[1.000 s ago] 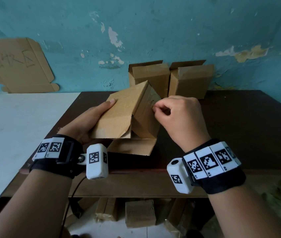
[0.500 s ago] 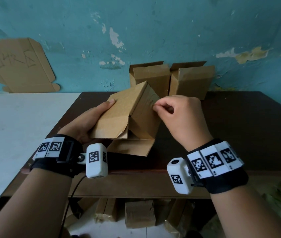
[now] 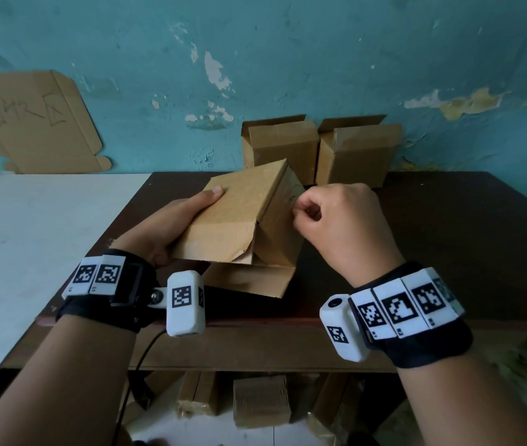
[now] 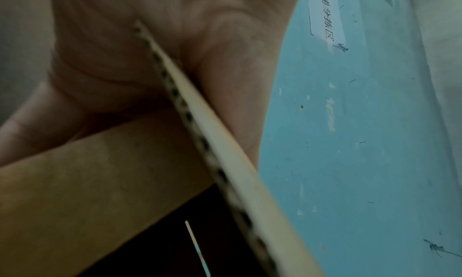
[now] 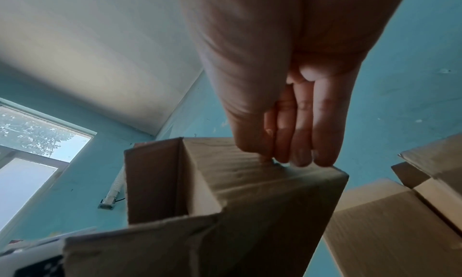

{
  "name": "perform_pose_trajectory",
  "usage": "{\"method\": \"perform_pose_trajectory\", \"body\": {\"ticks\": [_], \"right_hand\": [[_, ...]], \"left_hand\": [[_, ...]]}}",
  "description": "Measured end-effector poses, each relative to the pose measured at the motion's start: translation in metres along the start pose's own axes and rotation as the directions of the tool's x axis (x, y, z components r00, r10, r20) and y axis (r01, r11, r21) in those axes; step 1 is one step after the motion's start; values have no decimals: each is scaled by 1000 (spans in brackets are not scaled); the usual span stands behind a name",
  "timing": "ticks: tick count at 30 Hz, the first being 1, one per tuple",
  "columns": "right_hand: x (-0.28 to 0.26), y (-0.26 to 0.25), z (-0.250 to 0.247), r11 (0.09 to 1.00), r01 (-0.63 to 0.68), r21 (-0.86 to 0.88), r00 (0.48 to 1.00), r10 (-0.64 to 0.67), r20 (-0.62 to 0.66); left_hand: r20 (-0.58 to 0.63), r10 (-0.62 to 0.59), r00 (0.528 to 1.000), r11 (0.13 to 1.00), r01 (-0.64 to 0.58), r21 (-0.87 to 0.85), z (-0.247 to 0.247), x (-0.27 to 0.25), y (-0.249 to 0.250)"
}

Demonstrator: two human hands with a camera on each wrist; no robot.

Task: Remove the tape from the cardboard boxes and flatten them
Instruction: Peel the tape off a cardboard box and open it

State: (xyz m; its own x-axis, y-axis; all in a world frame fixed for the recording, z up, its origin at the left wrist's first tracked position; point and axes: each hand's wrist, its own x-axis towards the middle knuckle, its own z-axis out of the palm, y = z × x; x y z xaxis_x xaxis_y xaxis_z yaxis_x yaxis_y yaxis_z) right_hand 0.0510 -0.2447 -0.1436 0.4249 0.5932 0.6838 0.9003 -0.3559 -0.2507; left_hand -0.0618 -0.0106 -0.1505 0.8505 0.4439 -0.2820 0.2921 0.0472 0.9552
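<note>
A small brown cardboard box [image 3: 239, 214] is held tilted above the dark table [image 3: 448, 236], its open end and loose flaps towards me. My left hand [image 3: 172, 226] grips its left side, thumb flat on the upper face and fingers hidden underneath. In the left wrist view, a cardboard edge [image 4: 200, 133] runs into my palm. My right hand [image 3: 336, 220] is curled, with thumb and forefinger pinching at the box's right face near its far edge. From the right wrist, the fingertips [image 5: 300, 158] nip that face of the box [image 5: 250, 202]. I cannot make out tape between them.
Two open cardboard boxes [image 3: 283, 146] [image 3: 357, 152] stand at the back of the table against the blue wall. A flattened box [image 3: 30, 123] leans on the wall at the left, above a white surface [image 3: 30, 236]. Several more boxes [image 3: 260, 400] lie under the table.
Very little: the right fingertips have crept slightly along the box's right face. The left hand and the box stay where they were.
</note>
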Motion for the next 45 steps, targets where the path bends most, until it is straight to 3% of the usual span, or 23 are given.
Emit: {"method": "perform_pose_trajectory", "body": {"ticks": [6,11,23,30,32,34,37,40,42,45], "right_hand": [[0,-3,3,997,-77,-31,990,80,114],[3,-2,2,986,-149,79,981,137,139],[5,5,-9,938,-243,249,970,241,35],[7,7,-11,882,-313,353,940,340,-16],[8,10,-13,825,-382,416,906,423,-9],[9,12,-19,710,-449,543,851,525,18],[12,9,-25,458,-439,773,797,595,101],[15,6,-28,238,-370,898,798,576,177],[15,9,-28,208,-367,907,790,584,185],[10,17,-27,363,-448,817,783,600,163]], "left_hand": [[-34,43,998,999,-42,30,6,1,3],[-7,13,1000,1000,-13,10,3,-1,2],[136,-38,990,997,46,-63,-8,-3,-7],[204,5,979,997,10,-73,-13,0,-11],[229,39,973,998,-26,-57,-13,0,-11],[262,101,960,994,-89,-60,-13,1,-11],[261,194,946,981,-182,-70,-13,1,-9],[211,268,940,963,-255,-89,-12,-1,-8],[182,303,936,952,-288,-101,-12,0,-8],[121,344,931,935,-328,-132,-13,2,-8]]}}
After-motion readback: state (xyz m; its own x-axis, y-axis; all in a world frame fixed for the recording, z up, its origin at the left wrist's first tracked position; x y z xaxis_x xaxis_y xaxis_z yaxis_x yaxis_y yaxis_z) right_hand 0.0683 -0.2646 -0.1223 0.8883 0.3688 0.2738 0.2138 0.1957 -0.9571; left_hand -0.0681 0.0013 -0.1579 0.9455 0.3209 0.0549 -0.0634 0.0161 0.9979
